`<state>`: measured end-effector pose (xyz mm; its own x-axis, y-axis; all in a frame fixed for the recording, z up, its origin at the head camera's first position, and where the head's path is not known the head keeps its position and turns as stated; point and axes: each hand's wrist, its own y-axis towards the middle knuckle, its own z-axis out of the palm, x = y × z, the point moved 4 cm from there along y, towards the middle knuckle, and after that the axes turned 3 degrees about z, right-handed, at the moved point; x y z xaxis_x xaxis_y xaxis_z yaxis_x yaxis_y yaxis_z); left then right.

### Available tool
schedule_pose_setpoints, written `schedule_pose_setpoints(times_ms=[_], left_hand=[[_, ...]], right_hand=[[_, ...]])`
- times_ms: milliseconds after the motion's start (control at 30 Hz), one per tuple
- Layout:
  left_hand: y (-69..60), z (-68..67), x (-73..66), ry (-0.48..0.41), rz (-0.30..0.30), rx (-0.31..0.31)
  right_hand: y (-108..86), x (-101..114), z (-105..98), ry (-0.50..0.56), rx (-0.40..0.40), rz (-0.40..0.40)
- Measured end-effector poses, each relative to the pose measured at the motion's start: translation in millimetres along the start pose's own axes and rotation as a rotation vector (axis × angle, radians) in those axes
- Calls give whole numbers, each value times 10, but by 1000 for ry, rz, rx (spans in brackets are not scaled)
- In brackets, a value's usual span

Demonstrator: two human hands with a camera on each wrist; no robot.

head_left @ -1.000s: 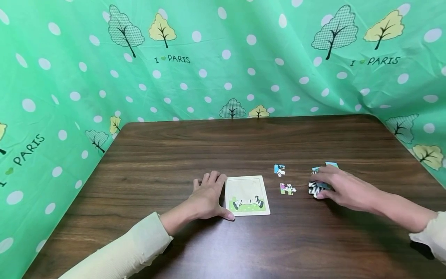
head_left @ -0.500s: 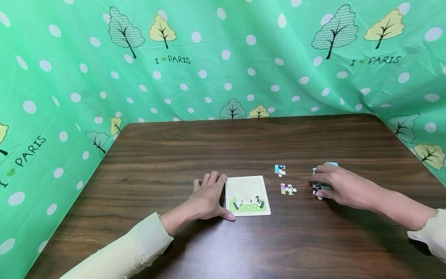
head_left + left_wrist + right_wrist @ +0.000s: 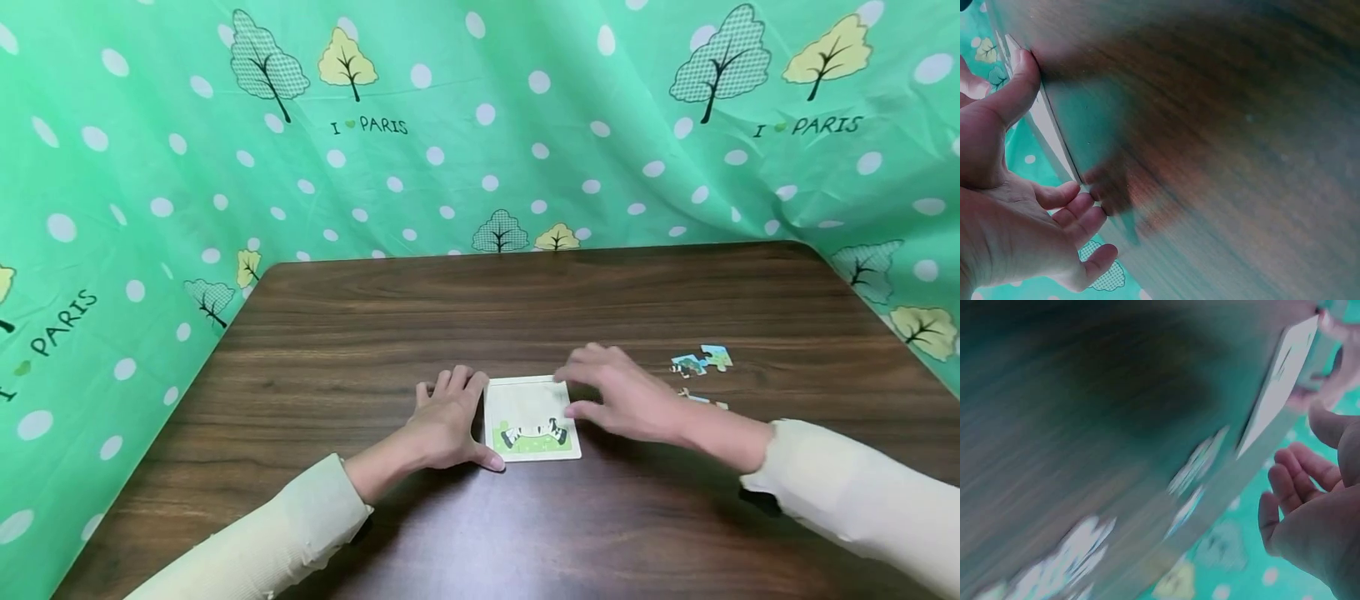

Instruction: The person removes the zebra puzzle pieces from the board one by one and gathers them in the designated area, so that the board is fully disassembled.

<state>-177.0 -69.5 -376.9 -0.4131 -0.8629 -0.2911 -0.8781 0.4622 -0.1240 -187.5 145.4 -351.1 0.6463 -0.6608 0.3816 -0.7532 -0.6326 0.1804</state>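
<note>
A square wooden puzzle tray (image 3: pixel 528 398) lies on the table. Along its lower part are green grass and zebra legs; above that its surface is pale and bare. My left hand (image 3: pixel 448 425) is spread at its left side, thumb on the near corner and index finger by the far one. Over the tray's right edge, my right hand (image 3: pixel 622 396) has fingers and thumb apart, and no piece shows between them. Two blurred puzzle pieces (image 3: pixel 1200 462) lie near the tray in the right wrist view; the right hand hides that spot from the head view.
Several more puzzle pieces (image 3: pixel 703 361) lie in a group to the right, part of it behind the right wrist. Beneath everything is a dark wooden table (image 3: pixel 375 325). A green dotted cloth (image 3: pixel 420 125) with printed trees hangs at the back and sides.
My right hand has moved left from the group of puzzle pieces to the tray's right edge. Pieces it covered now show. The left hand has stayed at the tray.
</note>
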Motion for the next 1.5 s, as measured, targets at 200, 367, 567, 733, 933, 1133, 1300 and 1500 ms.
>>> schedule_pose_setpoints(times_ms=[200,367,567,733,933,1133,1300,1500], left_hand=[[13,6,1,14,-8,11],[20,1,0,22,-19,11],[19,5,1,29,-20,8],[19,7,1,28,-20,7],[19,14,1,26,-12,0],[23,15,2,23,-14,-2],[19,23,1,25,-18,4],[26,21,4,38,-25,6]], right_hand=[[180,346,296,-47,62,-93],[234,494,455,-102,89,-136],[249,543,521,-151,81,-146],[254,544,518,-115,68,-125],[254,531,522,-44,57,-82],[250,544,527,-51,52,-100],[236,572,520,-113,45,-148],[234,596,502,-200,53,-179]])
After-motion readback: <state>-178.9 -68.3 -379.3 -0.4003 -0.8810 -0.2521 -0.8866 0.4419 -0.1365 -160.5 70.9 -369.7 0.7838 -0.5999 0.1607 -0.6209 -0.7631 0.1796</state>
